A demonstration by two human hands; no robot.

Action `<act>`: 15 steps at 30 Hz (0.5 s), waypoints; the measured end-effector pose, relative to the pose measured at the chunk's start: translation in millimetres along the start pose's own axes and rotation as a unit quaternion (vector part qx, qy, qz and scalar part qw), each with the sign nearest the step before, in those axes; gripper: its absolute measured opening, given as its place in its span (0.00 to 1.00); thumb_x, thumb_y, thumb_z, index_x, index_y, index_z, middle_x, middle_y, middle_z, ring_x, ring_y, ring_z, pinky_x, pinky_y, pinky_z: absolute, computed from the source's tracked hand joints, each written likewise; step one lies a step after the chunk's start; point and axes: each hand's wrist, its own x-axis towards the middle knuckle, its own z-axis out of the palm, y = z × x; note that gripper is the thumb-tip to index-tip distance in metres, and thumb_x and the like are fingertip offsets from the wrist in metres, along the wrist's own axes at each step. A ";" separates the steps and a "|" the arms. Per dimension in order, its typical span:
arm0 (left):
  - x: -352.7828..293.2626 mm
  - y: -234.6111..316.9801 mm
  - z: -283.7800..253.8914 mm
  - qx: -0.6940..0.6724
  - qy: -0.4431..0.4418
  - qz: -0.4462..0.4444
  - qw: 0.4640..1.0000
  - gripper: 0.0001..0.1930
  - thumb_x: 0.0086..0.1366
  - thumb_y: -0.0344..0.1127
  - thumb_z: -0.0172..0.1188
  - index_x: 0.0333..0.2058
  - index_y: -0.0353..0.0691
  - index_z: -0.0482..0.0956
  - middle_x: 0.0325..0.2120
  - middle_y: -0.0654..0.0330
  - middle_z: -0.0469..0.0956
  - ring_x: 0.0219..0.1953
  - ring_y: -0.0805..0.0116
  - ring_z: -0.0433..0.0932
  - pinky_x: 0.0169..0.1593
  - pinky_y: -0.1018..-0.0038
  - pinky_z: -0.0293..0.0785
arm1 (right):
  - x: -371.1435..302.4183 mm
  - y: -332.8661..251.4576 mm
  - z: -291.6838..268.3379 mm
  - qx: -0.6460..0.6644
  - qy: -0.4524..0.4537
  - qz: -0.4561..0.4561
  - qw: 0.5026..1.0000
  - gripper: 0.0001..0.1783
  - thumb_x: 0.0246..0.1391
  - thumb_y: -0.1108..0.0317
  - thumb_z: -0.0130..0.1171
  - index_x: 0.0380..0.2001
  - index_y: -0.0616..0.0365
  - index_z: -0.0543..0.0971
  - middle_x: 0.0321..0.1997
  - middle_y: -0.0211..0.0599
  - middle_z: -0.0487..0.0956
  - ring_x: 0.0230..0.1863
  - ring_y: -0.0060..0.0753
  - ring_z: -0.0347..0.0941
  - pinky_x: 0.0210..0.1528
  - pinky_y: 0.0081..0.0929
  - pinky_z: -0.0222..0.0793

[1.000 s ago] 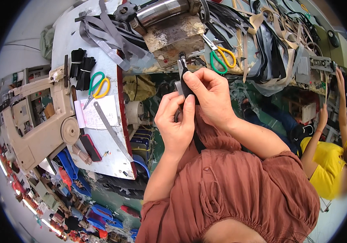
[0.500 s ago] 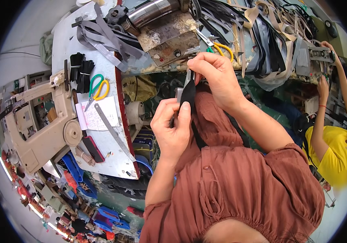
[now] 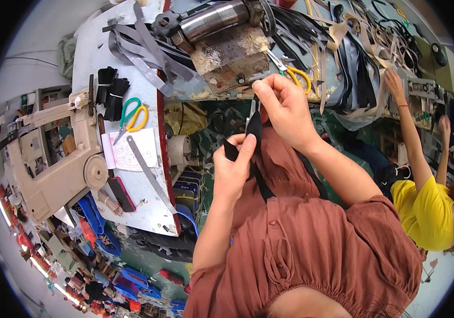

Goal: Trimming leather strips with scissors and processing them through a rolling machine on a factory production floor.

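A black fabric strip (image 3: 254,130) is stretched between my hands above my lap, and its lower length trails down over the brown cloth. My left hand (image 3: 235,168) pinches it between thumb and fingers. Higher up and farther away, my right hand (image 3: 288,114) is closed with thumb against forefinger at the strip's upper end. A narrow pale piece (image 3: 252,110) shows along the strip just below the right fingertips; I cannot tell whether it is part of it. Just beyond the right hand stands a worn machine with a metal roller (image 3: 214,22).
On the left table lie green-and-yellow scissors (image 3: 131,117), a notepad (image 3: 139,151), a grey strip (image 3: 145,165), a phone (image 3: 122,194) and black bundles (image 3: 113,95). More scissors (image 3: 293,74) lie beside the machine, near heaped straps (image 3: 351,69). A person in yellow (image 3: 423,212) works at right.
My left hand has shifted slightly right and down, and a folded black part now shows beside its fingers. The view has moved a little. The other person's arms have moved.
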 end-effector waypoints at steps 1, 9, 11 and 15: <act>-0.7 3.5 -2.4 -0.049 -0.047 -0.035 0.997 0.13 0.67 0.39 0.51 0.37 0.33 0.73 0.12 0.66 0.70 0.07 0.86 0.52 0.11 0.84 0.44 | 1.5 0.4 -0.5 -0.001 -0.004 0.002 1.000 0.13 0.58 0.65 0.52 0.25 0.64 0.73 0.16 0.22 0.68 0.18 0.09 0.60 0.19 0.15 0.56; 83.2 22.2 18.6 -0.106 0.062 0.004 0.992 0.20 0.67 0.47 0.49 0.38 0.32 0.72 0.21 0.56 0.76 0.06 0.84 0.52 0.10 0.83 0.42 | 43.9 4.2 -26.0 0.055 -0.006 0.086 0.995 0.20 0.55 0.60 0.57 0.43 0.63 0.68 0.33 0.41 0.79 0.24 0.23 0.75 0.26 0.17 0.70; 112.0 32.0 25.1 -0.123 0.087 0.036 0.988 0.21 0.67 0.48 0.49 0.38 0.31 0.71 0.20 0.56 0.76 0.07 0.84 0.52 0.11 0.82 0.42 | 46.0 7.4 -33.4 0.048 -0.006 0.101 0.994 0.20 0.55 0.60 0.57 0.44 0.63 0.68 0.33 0.41 0.79 0.24 0.23 0.75 0.26 0.17 0.70; 134.9 37.2 25.4 -0.097 0.113 0.002 0.989 0.20 0.66 0.48 0.51 0.34 0.31 0.73 0.20 0.58 0.75 0.07 0.84 0.54 0.11 0.82 0.43 | 49.8 11.2 -45.2 0.025 -0.010 0.112 0.993 0.20 0.55 0.61 0.57 0.45 0.63 0.69 0.33 0.41 0.80 0.24 0.22 0.75 0.26 0.17 0.69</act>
